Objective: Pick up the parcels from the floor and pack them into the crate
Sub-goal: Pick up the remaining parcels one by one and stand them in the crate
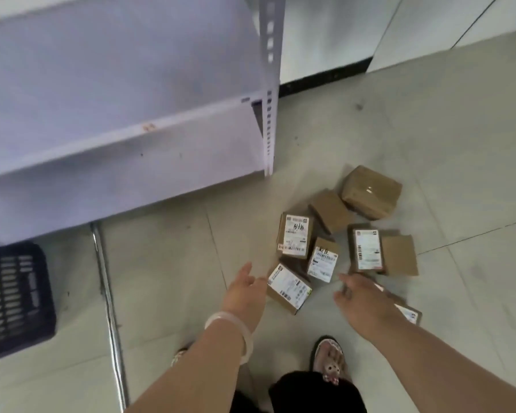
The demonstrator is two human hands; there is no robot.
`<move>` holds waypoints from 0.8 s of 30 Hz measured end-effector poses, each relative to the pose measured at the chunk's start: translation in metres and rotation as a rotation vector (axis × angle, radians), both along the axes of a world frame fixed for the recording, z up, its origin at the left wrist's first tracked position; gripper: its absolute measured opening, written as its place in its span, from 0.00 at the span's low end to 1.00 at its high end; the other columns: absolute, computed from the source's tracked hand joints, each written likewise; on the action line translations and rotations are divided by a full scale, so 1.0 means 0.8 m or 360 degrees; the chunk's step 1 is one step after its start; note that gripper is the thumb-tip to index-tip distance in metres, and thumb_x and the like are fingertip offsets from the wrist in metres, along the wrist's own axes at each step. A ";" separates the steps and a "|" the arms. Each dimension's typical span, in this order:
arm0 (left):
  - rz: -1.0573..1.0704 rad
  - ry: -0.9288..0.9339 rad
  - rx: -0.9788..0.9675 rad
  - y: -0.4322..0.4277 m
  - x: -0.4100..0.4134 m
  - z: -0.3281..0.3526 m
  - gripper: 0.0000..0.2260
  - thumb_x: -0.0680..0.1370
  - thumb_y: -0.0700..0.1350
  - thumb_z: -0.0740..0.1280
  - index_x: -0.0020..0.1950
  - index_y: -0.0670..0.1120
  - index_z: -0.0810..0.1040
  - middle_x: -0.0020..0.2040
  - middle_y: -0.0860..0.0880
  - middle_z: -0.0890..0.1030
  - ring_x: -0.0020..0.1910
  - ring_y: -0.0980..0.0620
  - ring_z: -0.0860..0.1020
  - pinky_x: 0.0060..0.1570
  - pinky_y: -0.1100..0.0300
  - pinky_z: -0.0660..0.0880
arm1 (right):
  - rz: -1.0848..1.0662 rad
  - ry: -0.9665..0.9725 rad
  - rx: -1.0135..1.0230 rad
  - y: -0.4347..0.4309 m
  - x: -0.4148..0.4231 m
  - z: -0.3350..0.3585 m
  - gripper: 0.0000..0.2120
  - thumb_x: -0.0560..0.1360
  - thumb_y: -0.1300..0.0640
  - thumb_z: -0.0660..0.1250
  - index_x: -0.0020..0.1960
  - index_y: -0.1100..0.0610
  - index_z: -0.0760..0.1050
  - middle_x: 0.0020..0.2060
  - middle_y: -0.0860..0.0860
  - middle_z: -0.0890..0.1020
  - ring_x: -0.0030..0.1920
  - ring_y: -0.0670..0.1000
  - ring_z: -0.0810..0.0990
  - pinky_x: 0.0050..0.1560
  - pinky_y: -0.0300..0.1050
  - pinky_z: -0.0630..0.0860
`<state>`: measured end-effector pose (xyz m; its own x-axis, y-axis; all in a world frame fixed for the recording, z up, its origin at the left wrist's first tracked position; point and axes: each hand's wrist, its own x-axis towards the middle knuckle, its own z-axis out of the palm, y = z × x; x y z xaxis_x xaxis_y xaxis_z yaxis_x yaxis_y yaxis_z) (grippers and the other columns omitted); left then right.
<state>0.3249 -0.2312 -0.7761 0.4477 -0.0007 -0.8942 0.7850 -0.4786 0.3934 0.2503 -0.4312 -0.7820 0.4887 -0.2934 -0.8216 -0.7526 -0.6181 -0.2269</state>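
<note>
Several small brown cardboard parcels lie in a cluster on the tiled floor, some with white labels. The nearest labelled parcel (289, 289) sits between my hands. My left hand (245, 289), with a pale bangle on the wrist, hovers open just left of it, fingertips close to its edge. Open too, my right hand (362, 296) stretches out to the parcel's right, above another labelled parcel (408, 312) that my forearm partly hides. A larger taped parcel (371, 192) lies at the far end of the cluster. The dark blue slotted crate (12, 296) stands at the left edge.
A white metal shelf unit (125, 120) fills the upper left, its corner post (268, 114) reaching the floor near the parcels. A chrome leg (111, 308) runs down beside the crate. My slippered feet (329, 362) stand at the bottom. A white wall with black skirting (325, 80) is behind.
</note>
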 end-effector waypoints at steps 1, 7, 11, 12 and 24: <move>0.0014 0.0032 0.0041 -0.001 -0.010 -0.039 0.24 0.80 0.47 0.59 0.76 0.53 0.60 0.64 0.53 0.74 0.63 0.51 0.71 0.62 0.60 0.62 | 0.0023 0.0032 0.0046 0.005 -0.001 -0.041 0.24 0.78 0.49 0.58 0.74 0.47 0.63 0.70 0.53 0.68 0.63 0.56 0.75 0.61 0.48 0.73; 0.0067 0.0284 0.0212 -0.024 -0.082 -0.246 0.27 0.78 0.41 0.57 0.77 0.52 0.56 0.73 0.45 0.66 0.63 0.44 0.73 0.60 0.52 0.73 | 0.0243 -0.0045 0.0095 0.045 0.011 -0.247 0.22 0.81 0.51 0.56 0.74 0.51 0.64 0.71 0.54 0.69 0.68 0.54 0.70 0.67 0.45 0.66; 0.0196 0.0415 0.0133 -0.027 -0.106 -0.342 0.25 0.79 0.37 0.57 0.76 0.44 0.58 0.71 0.38 0.69 0.68 0.38 0.70 0.67 0.47 0.69 | 0.0182 -0.0056 0.0025 0.074 0.012 -0.332 0.25 0.80 0.50 0.56 0.76 0.50 0.58 0.73 0.52 0.64 0.72 0.53 0.64 0.72 0.50 0.61; 0.0241 0.0439 0.0081 -0.027 -0.107 -0.355 0.25 0.78 0.37 0.57 0.75 0.46 0.60 0.69 0.39 0.72 0.67 0.39 0.72 0.67 0.45 0.70 | 0.0233 -0.0048 -0.0031 0.079 0.009 -0.345 0.26 0.80 0.50 0.55 0.77 0.51 0.56 0.74 0.52 0.63 0.73 0.53 0.62 0.72 0.50 0.60; 0.0791 0.0071 0.0005 0.036 -0.030 -0.222 0.23 0.76 0.40 0.55 0.66 0.59 0.73 0.55 0.44 0.82 0.50 0.46 0.81 0.45 0.53 0.80 | -0.0343 -0.0535 0.0328 0.122 0.039 -0.214 0.16 0.80 0.47 0.54 0.66 0.44 0.72 0.61 0.51 0.77 0.60 0.53 0.76 0.62 0.55 0.74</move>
